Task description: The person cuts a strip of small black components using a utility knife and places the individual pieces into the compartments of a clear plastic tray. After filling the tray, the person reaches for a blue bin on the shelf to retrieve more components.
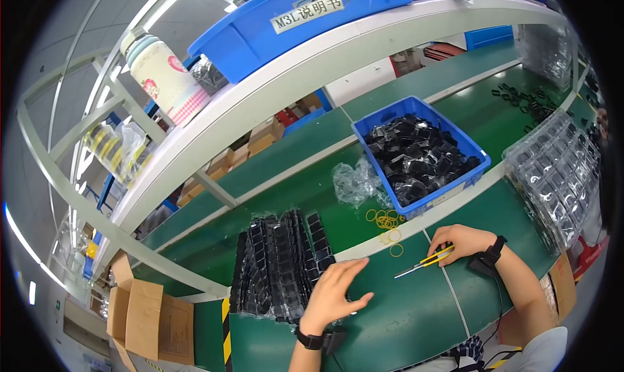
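My left hand (335, 294) lies flat with fingers spread on the near end of a stack of black parts in clear plastic bags (279, 261) on the green bench. My right hand (458, 240) rests on the bench at the right and holds yellow-handled scissors (422, 262), whose blades point left along the surface. Both wrists carry black bands. Several yellow rubber bands (387, 225) lie loose between the stack and the scissors.
A blue bin (463, 177) full of black bagged parts stands behind the rubber bands, crumpled clear plastic (354, 182) beside it. Clear blister trays (562, 177) sit at the right. A shelf overhead carries a blue bin (292, 21) and a patterned bottle (166, 76). Cardboard boxes (146, 320) stand lower left.
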Motion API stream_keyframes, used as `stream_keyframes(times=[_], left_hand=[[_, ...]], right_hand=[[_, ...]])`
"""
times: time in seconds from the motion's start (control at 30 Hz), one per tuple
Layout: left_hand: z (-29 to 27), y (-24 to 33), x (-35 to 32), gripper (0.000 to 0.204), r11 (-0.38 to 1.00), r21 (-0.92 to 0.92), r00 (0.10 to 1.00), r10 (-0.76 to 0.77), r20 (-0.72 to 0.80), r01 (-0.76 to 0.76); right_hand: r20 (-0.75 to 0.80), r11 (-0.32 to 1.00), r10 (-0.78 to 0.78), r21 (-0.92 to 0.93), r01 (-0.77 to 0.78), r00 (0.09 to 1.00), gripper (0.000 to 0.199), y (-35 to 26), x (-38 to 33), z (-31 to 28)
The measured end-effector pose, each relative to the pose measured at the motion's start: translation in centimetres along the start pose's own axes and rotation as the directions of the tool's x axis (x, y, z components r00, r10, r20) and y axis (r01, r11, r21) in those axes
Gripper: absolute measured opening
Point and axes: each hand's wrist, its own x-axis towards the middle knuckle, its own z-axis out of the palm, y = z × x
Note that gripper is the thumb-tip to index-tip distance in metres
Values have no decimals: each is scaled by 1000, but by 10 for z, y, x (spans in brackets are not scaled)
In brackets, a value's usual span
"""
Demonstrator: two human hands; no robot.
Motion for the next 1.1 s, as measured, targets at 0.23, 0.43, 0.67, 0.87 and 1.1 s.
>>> stream_keyframes(times=[0.23, 0.43, 0.67, 0.87, 1.1], left_hand=[[-7, 8, -12, 117, 833, 318, 834, -522, 180, 453], [2, -4, -15, 116, 844, 255, 830, -523, 195, 472], [-10, -15, -18, 99, 885, 11, 862, -456, 219, 466], [13, -25, -4, 86, 940, 10, 937, -341, 80, 342], [9, 1, -19, 92, 773, 456, 888, -450, -97, 441]], right_hand=[[-32, 997, -11, -78, 9, 999, 31, -8, -3, 4], [-36, 999, 9, -51, -11, 999, 30, -4, -4, 7], [-36, 999, -10, -34, 9, 999, 30, -1, -4, 9], [-55, 996, 28, -78, -32, 998, 31, -10, -4, 6], [-69, 997, 29, -62, -34, 997, 31, -12, -3, 7]])
